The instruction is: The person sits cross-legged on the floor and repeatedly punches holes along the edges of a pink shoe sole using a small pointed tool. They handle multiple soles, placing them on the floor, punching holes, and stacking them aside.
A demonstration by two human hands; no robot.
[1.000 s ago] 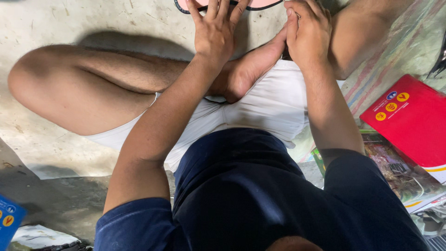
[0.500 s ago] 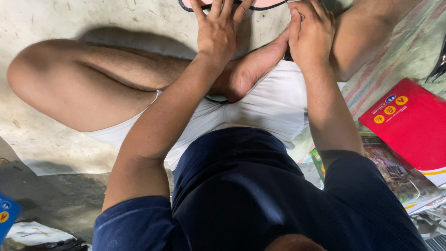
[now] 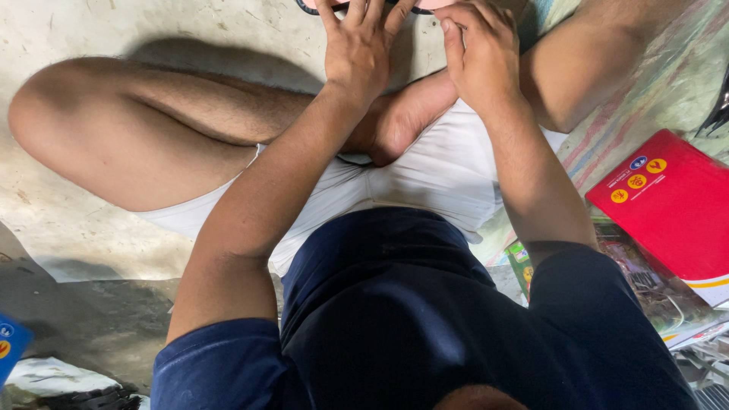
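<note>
The person sat cross-legged on a pale concrete floor, and the camera looked straight down over a dark blue shirt and white shorts. Both hands reached toward twelve o'clock, to the top edge of the view, where a round pinkish object with a dark rim lay on the floor. Only a thin slice of this object was visible — the rest was cut off by the frame, so its kind could not be told. The slice that showed ran from left to right, from about eleven o'clock to twelve o'clock; which way the thing pointed I cannot tell.

The left hand lay flat on the near edge of the object, with the fingers spread and straight, pressing down and not closed around anything. The right hand was just beside it, at one o'clock, with the fingers curled and the thumb up against the rim; it seemed to pinch the edge, but the contact was partly hidden by the hand itself and by the frame.

A bare foot was tucked under the two wrists. At three o'clock a red booklet rested on a colourful printed sheet, which lay on a striped mat. At eight o'clock a blue packet was mostly cut off.
</note>
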